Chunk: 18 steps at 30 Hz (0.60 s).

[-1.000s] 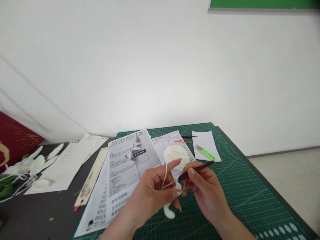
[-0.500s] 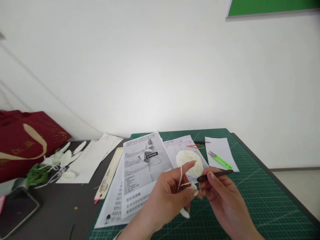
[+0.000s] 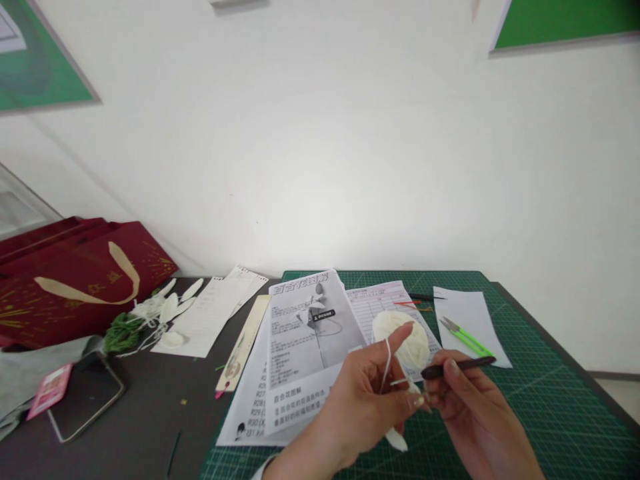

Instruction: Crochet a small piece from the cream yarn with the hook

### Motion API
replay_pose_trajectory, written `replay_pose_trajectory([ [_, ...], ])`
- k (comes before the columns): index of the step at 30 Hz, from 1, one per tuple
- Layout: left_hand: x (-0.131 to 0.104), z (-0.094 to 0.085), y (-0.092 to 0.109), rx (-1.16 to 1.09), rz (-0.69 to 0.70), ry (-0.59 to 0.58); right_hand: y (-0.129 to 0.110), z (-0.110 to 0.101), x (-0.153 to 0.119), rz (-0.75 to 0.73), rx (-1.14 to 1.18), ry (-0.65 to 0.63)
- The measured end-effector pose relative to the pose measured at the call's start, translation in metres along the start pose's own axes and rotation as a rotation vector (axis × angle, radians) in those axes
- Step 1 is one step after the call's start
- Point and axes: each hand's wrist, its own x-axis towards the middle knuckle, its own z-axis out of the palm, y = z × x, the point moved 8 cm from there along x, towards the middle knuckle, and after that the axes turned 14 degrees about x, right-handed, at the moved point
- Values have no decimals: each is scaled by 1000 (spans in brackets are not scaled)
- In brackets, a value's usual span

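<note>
My left hand (image 3: 367, 393) is closed in a pinch on a small white crochet piece (image 3: 397, 439), whose lower end pokes out beneath the fingers. White yarn runs around the raised index finger. My right hand (image 3: 475, 403) grips a crochet hook by its dark brown handle (image 3: 460, 367); the thin tip points left to the piece at the left fingertips. Just behind the hands lies a ball of white yarn (image 3: 400, 335). The fingers hide much of the crochet piece and the exact place where the hook meets it.
Printed pattern sheets (image 3: 305, 353) lie on the green cutting mat (image 3: 530, 407). Green thread snips (image 3: 467, 338) rest on white paper to the right. At left are white crochet petals (image 3: 173, 310), green yarn (image 3: 123, 333), a red gift bag (image 3: 85, 280) and a metal-framed stand (image 3: 90, 400).
The camera view has turned left, so everything sits further right and more of the red bag shows. Both hands keep nearly the same grip on the crochet piece and hook.
</note>
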Motion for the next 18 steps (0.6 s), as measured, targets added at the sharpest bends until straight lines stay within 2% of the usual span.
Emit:
replay_pose_trajectory([
  [6,3,-1,-5,10,2,6,6,-6,5,65,15,-62],
  [12,0,-2,-1,9,-44,44,9,-5,5,68,44,-42],
  [14,0,-1,-1,-3,-57,29,9,-4,3,60,68,-26],
  [18,1,2,-6,-68,-81,-6,16,1,2,135,114,-40],
])
